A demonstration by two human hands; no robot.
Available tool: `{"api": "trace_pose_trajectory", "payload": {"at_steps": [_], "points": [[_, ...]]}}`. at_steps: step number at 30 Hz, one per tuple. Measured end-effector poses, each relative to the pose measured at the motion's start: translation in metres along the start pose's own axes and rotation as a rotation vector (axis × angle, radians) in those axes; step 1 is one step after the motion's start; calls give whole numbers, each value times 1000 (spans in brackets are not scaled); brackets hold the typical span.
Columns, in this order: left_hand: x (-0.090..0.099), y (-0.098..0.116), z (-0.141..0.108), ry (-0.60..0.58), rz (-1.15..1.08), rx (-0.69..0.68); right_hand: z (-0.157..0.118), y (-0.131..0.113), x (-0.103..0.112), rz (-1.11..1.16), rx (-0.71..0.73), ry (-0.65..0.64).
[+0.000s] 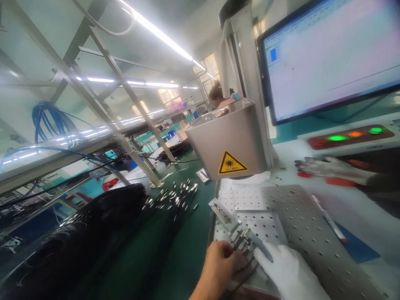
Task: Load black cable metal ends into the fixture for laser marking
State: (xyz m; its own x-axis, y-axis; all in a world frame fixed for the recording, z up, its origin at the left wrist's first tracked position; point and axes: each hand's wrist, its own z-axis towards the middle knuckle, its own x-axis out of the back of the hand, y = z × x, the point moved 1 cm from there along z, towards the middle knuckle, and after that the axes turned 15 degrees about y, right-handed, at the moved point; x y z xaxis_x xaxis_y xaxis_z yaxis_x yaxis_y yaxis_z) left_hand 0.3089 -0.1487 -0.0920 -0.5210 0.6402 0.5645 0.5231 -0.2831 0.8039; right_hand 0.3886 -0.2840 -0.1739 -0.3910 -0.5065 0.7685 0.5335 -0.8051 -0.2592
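My left hand [218, 264], bare, is closed at the near end of a small metal fixture [223, 210], its fingers pinching a black cable [243, 273]. Silvery connectors [245, 237] sit crowded together on the fixture just beyond the fingertips. On the other side, my right hand [290, 268] wears a white glove and presses its fingers against the fixture beside the connectors. What those gloved fingers grip is partly hidden. Beneath the fixture lies a perforated metal plate [300, 216]. Above it hangs a grey machine head [231, 137] with a yellow laser warning sign [232, 163].
Black cable bundles [103, 216] cover the green mat [184, 258] at left, metal ends [184, 196] outward. Right are a monitor [331, 58], lit buttons [337, 138], a pen [329, 218] and a grey-white glove [328, 166]; whether a hand fills it is unclear. A person [218, 98] is behind.
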Motion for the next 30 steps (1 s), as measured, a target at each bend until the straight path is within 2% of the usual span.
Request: {"api": "trace_pose_trajectory", "payload": {"at_steps": [4, 7, 12, 14, 16, 18, 22, 27, 30], "points": [[-1, 7, -4, 48, 200, -35, 2, 0, 5, -7, 37, 1], [-3, 12, -4, 45, 272, -62, 7, -1, 18, -38, 69, 23], [-3, 15, -3, 41, 302, -34, 17, -11, 44, -207, 326, 97], [-3, 12, -1, 24, 278, -14, 19, -14, 48, -206, 358, 114], [-5, 8, 1, -10, 251, 12, 19, -14, 45, -196, 325, 115], [-6, 5, 3, -30, 237, 44, 18, -13, 36, -168, 229, 73], [-6, 8, 1, 7, 269, 51, 11, -9, 11, -73, 46, -49], [2, 13, -1, 75, 253, -66, 5, -9, -10, -111, 60, -34], [9, 11, 1, 77, 97, -110, 5, -11, -14, -76, 15, -13]]}}
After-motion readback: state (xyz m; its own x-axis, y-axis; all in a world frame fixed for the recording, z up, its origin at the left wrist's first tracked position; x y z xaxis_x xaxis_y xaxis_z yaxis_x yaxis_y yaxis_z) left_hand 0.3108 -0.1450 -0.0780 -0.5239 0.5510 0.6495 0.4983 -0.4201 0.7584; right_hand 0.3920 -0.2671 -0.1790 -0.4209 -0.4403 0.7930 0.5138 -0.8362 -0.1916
